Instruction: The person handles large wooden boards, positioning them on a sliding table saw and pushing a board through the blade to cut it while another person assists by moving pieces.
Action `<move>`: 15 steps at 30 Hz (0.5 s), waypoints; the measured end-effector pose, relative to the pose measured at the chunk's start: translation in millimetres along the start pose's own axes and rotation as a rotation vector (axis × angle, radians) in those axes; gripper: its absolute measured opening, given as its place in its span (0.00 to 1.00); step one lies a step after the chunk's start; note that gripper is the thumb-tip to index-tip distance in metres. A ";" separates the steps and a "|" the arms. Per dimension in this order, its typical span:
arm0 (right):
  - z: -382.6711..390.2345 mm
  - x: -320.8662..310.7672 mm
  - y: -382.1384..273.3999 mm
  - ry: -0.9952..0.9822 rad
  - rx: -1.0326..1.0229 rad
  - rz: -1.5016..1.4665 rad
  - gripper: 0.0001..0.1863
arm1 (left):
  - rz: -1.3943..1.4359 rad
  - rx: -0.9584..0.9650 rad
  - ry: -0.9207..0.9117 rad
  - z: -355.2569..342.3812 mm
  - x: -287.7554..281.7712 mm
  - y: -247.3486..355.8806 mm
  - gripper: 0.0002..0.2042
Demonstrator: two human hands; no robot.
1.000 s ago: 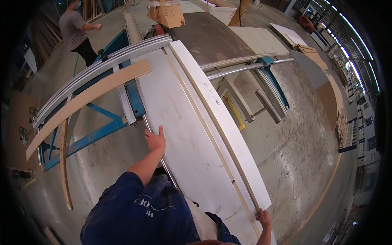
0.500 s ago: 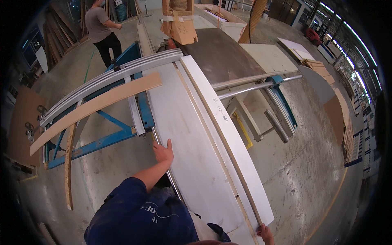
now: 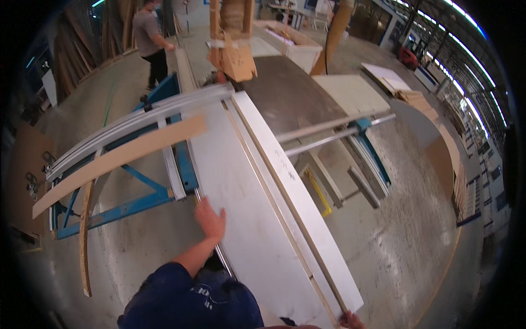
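Note:
A long white board [image 3: 296, 197] with a pencil mark lies lengthwise along the right side of the pale sliding table [image 3: 235, 181] of a panel saw. At its near end, by the lower rim of the view, my right hand [image 3: 351, 319] has its fingers closed round the board's corner; part of that hand is cut off. My left hand [image 3: 210, 219] rests on the table's left edge, thumb apart and fingers stretched forward, holding nothing. Ahead of the board's far end hangs a cardboard-wrapped hood [image 3: 235, 63] over the saw.
A tan strip [image 3: 118, 151] lies over the blue outrigger frame [image 3: 118, 214], below the aluminium fence [image 3: 142, 107]. A narrow wood strip [image 3: 85, 241] leans there. Another person [image 3: 149, 38] stands far left. A dark saw table [image 3: 296, 93] and metal rail [image 3: 329, 140] are right.
The view has shifted, so the saw and fence sit lower. My left hand stays on the table edge and my right hand at the board's near end. The other person's arm has lowered.

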State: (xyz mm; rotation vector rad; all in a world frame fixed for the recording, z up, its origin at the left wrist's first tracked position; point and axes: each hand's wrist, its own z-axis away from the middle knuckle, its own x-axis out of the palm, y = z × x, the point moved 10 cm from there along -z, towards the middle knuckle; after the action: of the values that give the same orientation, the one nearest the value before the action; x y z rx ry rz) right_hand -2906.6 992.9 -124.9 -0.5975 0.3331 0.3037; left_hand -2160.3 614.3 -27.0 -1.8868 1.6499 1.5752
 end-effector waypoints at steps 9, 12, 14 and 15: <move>-19.2 -33.8 51.8 0.260 0.181 -0.080 0.21 | 0.338 0.279 -0.392 -23.7 163.3 191.6 0.36; 15.7 -53.1 13.3 0.578 -0.037 -0.197 0.31 | 0.367 0.201 -0.357 -10.3 170.1 214.2 0.37; 19.4 -72.7 -9.2 0.846 -0.040 -0.213 0.33 | 0.307 0.152 -0.316 -6.2 163.3 218.2 0.37; 14.4 -76.3 -22.1 0.939 -0.126 -0.282 0.34 | 0.298 0.148 -0.328 -5.6 161.8 220.9 0.38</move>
State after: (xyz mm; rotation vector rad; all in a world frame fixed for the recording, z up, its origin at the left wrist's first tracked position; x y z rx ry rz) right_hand -2964.2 970.2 -73.1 -0.8795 1.1242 -0.2554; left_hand -2362.7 430.7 -45.2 -1.2743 1.8930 1.7021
